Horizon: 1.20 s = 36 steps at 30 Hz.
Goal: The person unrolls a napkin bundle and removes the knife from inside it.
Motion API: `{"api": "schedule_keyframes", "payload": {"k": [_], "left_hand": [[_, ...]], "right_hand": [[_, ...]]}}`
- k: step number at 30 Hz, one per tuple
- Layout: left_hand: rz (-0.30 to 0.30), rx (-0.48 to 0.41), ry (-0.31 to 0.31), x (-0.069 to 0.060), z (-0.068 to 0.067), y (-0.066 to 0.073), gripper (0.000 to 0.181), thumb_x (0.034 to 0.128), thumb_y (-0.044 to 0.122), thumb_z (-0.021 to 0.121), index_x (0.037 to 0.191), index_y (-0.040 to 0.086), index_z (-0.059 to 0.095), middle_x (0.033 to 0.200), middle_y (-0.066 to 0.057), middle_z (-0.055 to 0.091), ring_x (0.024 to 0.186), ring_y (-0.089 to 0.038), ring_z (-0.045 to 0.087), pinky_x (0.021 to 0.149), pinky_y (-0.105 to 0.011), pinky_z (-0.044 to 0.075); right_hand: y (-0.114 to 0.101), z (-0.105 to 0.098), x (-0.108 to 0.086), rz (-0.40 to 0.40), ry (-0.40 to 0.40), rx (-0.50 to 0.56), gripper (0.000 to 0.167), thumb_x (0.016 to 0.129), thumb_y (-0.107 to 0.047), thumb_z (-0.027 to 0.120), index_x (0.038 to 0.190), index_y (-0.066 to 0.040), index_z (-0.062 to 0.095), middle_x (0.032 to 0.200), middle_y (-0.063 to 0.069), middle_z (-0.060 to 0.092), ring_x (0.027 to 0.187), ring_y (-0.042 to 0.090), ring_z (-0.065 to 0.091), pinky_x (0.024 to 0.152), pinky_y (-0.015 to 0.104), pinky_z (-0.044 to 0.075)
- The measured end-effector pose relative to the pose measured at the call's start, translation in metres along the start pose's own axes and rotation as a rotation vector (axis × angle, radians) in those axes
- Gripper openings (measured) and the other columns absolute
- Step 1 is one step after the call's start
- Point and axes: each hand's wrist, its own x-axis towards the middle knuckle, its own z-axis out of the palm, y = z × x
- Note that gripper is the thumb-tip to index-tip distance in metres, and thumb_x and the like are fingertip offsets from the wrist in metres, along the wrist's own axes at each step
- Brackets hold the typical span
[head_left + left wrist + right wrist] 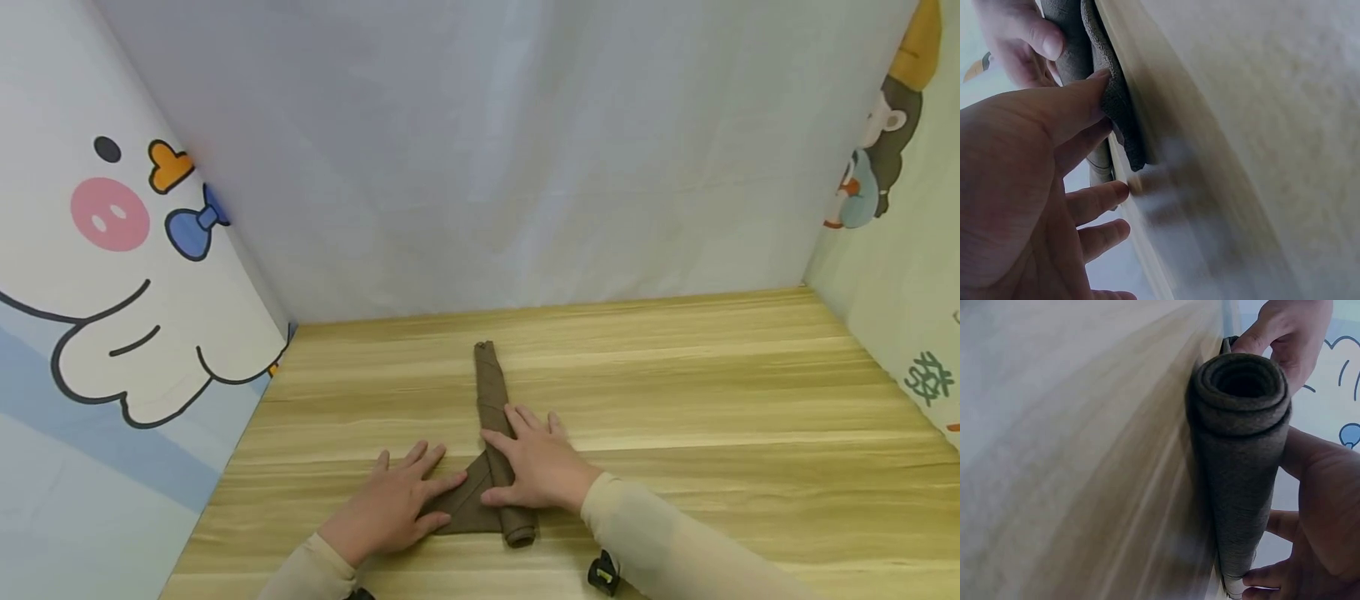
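A dark brown cloth (491, 392), rolled into a long tube, lies on the table pointing away from me. A flat triangular flap (468, 504) of it spreads out on the left of the roll. My left hand (390, 504) rests on that flap, fingers spread, with the thumb and index finger touching the fabric. My right hand (547, 467) lies across the roll from the right, its fingers extended along it. In the right wrist view, the near end of the roll (1241, 406) shows coiled layers. Part of the flap is hidden under the left hand.
The wood-grain table (712, 392) extends on both sides. A pale curtain (525, 150) hangs along the back edge, and printed cartoon panels (112, 333) stand at left and right. A small black device (603, 573) sits by the right wrist.
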Motion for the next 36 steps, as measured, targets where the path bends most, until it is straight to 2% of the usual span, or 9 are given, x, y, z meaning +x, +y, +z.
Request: {"api": "schedule_keyframes", "payload": {"k": [7,13,18,36], "left_hand": [[-0.002,-0.016,0.006,0.000,0.001,0.000,0.057,0.0933,0.056,0.052,0.146,0.037,0.041,0.156,-0.012,0.026,0.141,-0.037,0.025,0.096,-0.073,0.027],[0.003,-0.020,0.019,0.000,0.001,0.000,0.058,0.0930,0.056,0.052,0.146,0.037,0.041,0.156,-0.013,0.027,0.141,-0.037,0.026,0.095,-0.073,0.028],[0.008,-0.009,0.033,0.000,0.002,0.000,0.057,0.0929,0.056,0.052,0.146,0.037,0.042,0.155,-0.013,0.028,0.140,-0.036,0.027,0.095,-0.073,0.029],[-0.006,-0.019,0.040,0.000,0.003,0.000,0.057,0.0921,0.056,0.053,0.145,0.038,0.042,0.155,-0.013,0.028,0.141,-0.037,0.026,0.096,-0.073,0.026]], "right_hand": [[0.002,-0.004,-0.006,-0.014,0.004,-0.013,0.083,0.081,-0.064,0.064,0.149,-0.024,0.039,0.156,0.019,0.023,0.143,0.035,0.018,0.104,0.069,0.018],[0.007,-0.009,-0.013,-0.031,0.013,-0.020,0.073,0.085,-0.054,0.065,0.148,-0.025,0.042,0.156,0.016,0.024,0.144,0.035,0.018,0.104,0.069,0.017],[0.012,-0.013,-0.018,-0.016,0.017,-0.014,0.071,0.086,-0.047,0.065,0.148,-0.022,0.041,0.156,0.013,0.025,0.144,0.034,0.019,0.104,0.069,0.015],[0.022,-0.016,-0.025,0.032,0.017,0.001,0.073,0.084,-0.044,0.065,0.148,-0.019,0.041,0.155,0.009,0.029,0.144,0.029,0.022,0.105,0.069,0.016]]}}
